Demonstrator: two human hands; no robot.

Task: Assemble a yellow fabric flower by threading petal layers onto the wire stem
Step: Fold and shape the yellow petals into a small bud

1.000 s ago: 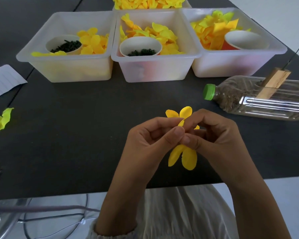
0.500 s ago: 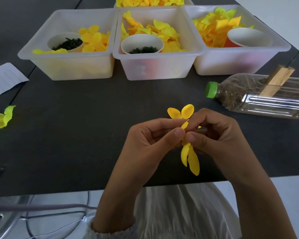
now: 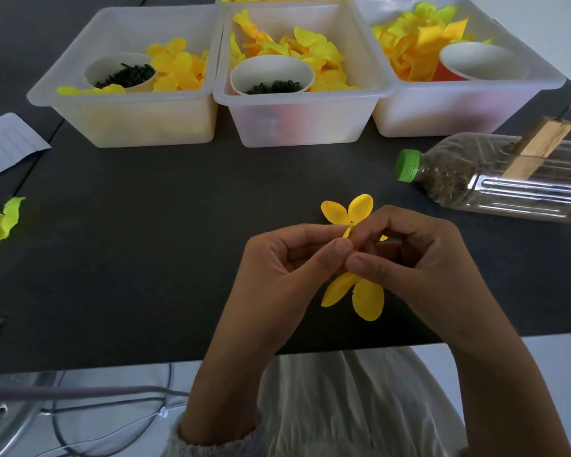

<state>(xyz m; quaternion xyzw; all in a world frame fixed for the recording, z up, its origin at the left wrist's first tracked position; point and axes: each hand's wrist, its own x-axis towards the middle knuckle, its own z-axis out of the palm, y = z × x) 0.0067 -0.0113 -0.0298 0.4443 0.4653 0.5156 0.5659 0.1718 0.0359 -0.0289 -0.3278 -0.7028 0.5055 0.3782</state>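
Head view shows both hands meeting over the near middle of the dark table (image 3: 145, 258), each pinching the same yellow petal layer (image 3: 346, 214): the left hand (image 3: 287, 258) closes thumb against forefinger on its centre from one side, the right hand (image 3: 419, 255) does the same from the other, fingers curled tight with no gap visible. Petals fan out above the fingertips and hang below them; a small dark hole shows near the centre of the upper petals. No wire stem can be made out, so whether one is held is unclear. Doing this step well probably means keeping the pinch close to that hole, so the floppy fabric cannot buckle, and separating any stuck layers before threading. Beyond stand three bins of petals (image 3: 297, 103) and a lying bottle (image 3: 508, 183).
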